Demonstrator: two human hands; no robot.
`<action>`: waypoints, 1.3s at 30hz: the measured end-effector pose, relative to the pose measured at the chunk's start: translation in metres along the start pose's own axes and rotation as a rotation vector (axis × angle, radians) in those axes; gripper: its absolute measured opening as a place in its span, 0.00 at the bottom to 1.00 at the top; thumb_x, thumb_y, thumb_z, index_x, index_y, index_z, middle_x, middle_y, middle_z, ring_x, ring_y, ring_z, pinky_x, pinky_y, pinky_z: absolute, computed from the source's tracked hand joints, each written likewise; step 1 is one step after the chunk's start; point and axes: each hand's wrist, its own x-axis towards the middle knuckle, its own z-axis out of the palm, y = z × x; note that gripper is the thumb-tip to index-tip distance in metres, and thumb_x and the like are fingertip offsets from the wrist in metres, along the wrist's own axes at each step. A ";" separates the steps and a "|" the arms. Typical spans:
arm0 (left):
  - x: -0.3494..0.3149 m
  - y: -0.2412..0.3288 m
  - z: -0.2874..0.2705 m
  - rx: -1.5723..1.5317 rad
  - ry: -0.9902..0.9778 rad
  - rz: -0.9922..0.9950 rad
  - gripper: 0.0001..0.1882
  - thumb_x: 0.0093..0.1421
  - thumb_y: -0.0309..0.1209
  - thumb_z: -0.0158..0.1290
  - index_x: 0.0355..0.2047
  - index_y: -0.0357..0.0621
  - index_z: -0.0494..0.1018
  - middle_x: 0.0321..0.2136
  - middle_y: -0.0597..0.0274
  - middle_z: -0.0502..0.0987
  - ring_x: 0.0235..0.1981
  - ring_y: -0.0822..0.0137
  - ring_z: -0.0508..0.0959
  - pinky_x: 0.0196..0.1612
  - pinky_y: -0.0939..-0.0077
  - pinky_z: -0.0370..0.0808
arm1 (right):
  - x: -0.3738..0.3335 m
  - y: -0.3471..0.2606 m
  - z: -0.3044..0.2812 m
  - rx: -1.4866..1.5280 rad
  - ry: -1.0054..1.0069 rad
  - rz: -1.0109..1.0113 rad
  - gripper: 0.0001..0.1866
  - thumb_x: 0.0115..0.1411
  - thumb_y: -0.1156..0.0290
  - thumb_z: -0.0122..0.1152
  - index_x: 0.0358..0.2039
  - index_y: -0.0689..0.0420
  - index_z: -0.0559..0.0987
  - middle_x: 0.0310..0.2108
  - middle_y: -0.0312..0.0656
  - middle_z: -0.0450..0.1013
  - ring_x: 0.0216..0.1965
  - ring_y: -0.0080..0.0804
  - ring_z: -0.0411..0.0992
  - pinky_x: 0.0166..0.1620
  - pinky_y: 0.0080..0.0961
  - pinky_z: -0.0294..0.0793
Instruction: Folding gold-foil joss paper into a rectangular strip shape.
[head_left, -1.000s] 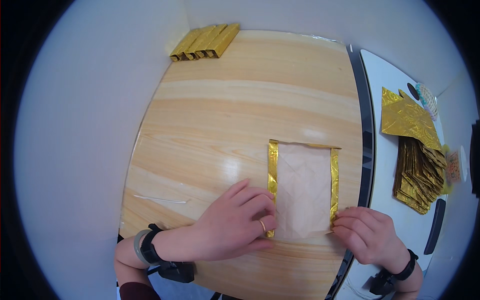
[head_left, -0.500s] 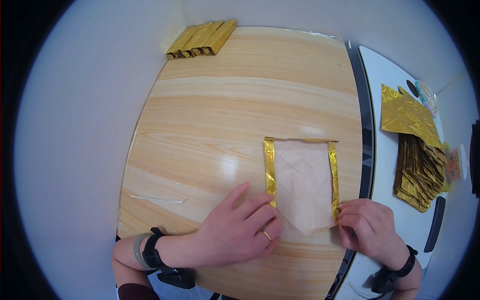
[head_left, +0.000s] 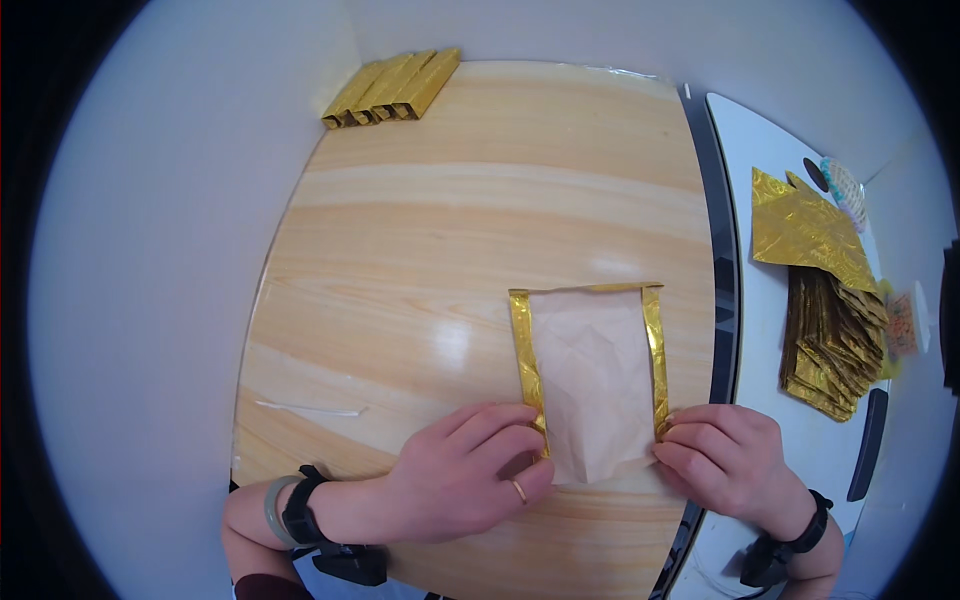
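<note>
A sheet of gold foil paper (head_left: 597,380) lies pale side up on the wooden table. Gold strips are folded in along its left and right sides, and its far edge is turned up slightly. My left hand (head_left: 475,468) has fingers curled at the near left corner, pinching the gold strip there. At the near right corner, the fingertips of my right hand (head_left: 728,458) are closed on the other strip. My fingers partly cover both near corners.
Several folded gold paper bars (head_left: 395,88) lie side by side at the far left of the table (head_left: 480,220). On the white surface (head_left: 745,350) to the right rests a stack of gold paper (head_left: 830,340). A thin white strip (head_left: 310,409) lies left of my left hand.
The sheet has shifted slightly left and nearer in view. My left hand's fingers have drawn together onto its near left corner; my right hand stays at the right corner.
</note>
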 end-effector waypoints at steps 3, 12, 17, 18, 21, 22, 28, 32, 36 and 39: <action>-0.003 -0.002 -0.002 -0.035 -0.030 -0.050 0.07 0.44 0.30 0.58 0.26 0.49 0.74 0.32 0.66 0.74 0.43 0.61 0.76 0.42 0.72 0.77 | 0.001 0.003 -0.001 0.064 -0.024 0.025 0.11 0.45 0.72 0.62 0.33 0.52 0.79 0.31 0.32 0.73 0.38 0.27 0.75 0.34 0.19 0.76; -0.002 0.000 -0.012 -0.206 -0.117 -0.215 0.08 0.45 0.29 0.66 0.26 0.51 0.78 0.32 0.69 0.74 0.40 0.57 0.72 0.40 0.69 0.73 | 0.005 0.001 -0.004 0.219 -0.073 0.170 0.09 0.47 0.74 0.66 0.31 0.53 0.78 0.27 0.33 0.70 0.30 0.31 0.71 0.28 0.25 0.71; 0.001 0.002 -0.009 -0.291 -0.097 -0.380 0.07 0.45 0.28 0.64 0.26 0.49 0.77 0.32 0.63 0.71 0.39 0.55 0.66 0.42 0.65 0.66 | 0.008 -0.002 -0.002 0.286 -0.078 0.253 0.09 0.47 0.76 0.67 0.30 0.55 0.77 0.25 0.36 0.69 0.28 0.34 0.70 0.27 0.28 0.69; 0.002 0.002 -0.009 -0.294 -0.099 -0.379 0.07 0.45 0.28 0.64 0.26 0.49 0.77 0.32 0.63 0.71 0.39 0.55 0.66 0.42 0.65 0.66 | 0.008 -0.002 -0.001 0.305 -0.081 0.282 0.09 0.47 0.77 0.67 0.30 0.55 0.77 0.25 0.36 0.68 0.28 0.35 0.70 0.27 0.28 0.69; 0.003 0.004 -0.010 -0.295 -0.124 -0.430 0.09 0.45 0.29 0.65 0.25 0.48 0.75 0.33 0.61 0.69 0.40 0.55 0.64 0.43 0.64 0.64 | 0.012 -0.004 -0.004 0.326 -0.103 0.319 0.09 0.48 0.78 0.66 0.31 0.56 0.76 0.25 0.37 0.69 0.27 0.36 0.70 0.27 0.28 0.69; 0.003 0.004 -0.008 -0.288 -0.127 -0.449 0.09 0.45 0.29 0.65 0.25 0.48 0.74 0.34 0.60 0.68 0.40 0.55 0.63 0.44 0.63 0.63 | 0.012 -0.004 -0.005 0.325 -0.104 0.322 0.09 0.48 0.78 0.66 0.31 0.56 0.76 0.25 0.37 0.69 0.27 0.36 0.70 0.27 0.28 0.69; 0.003 0.004 -0.007 -0.281 -0.136 -0.463 0.12 0.45 0.26 0.64 0.27 0.48 0.70 0.36 0.57 0.66 0.41 0.54 0.61 0.46 0.61 0.60 | 0.012 -0.005 -0.003 0.356 -0.104 0.347 0.10 0.48 0.79 0.65 0.30 0.56 0.74 0.25 0.38 0.68 0.26 0.36 0.69 0.26 0.28 0.68; 0.000 0.003 -0.009 -0.315 -0.165 -0.472 0.14 0.45 0.25 0.64 0.28 0.47 0.69 0.36 0.55 0.65 0.42 0.54 0.61 0.47 0.60 0.59 | 0.013 -0.005 -0.007 0.270 -0.134 0.386 0.12 0.46 0.76 0.68 0.30 0.54 0.74 0.26 0.36 0.68 0.29 0.36 0.69 0.29 0.28 0.68; -0.002 0.001 -0.006 -0.332 -0.131 -0.488 0.15 0.45 0.25 0.64 0.29 0.47 0.69 0.36 0.56 0.66 0.42 0.54 0.62 0.46 0.60 0.59 | 0.008 -0.002 -0.006 0.143 -0.108 0.240 0.11 0.46 0.74 0.66 0.32 0.53 0.76 0.29 0.34 0.71 0.33 0.33 0.69 0.34 0.27 0.68; -0.005 0.001 -0.008 -0.260 -0.091 -0.407 0.14 0.44 0.26 0.66 0.31 0.48 0.73 0.36 0.60 0.70 0.42 0.56 0.66 0.46 0.60 0.59 | 0.003 -0.002 -0.007 0.075 -0.070 0.080 0.11 0.48 0.75 0.62 0.35 0.54 0.79 0.33 0.34 0.73 0.35 0.29 0.71 0.36 0.24 0.69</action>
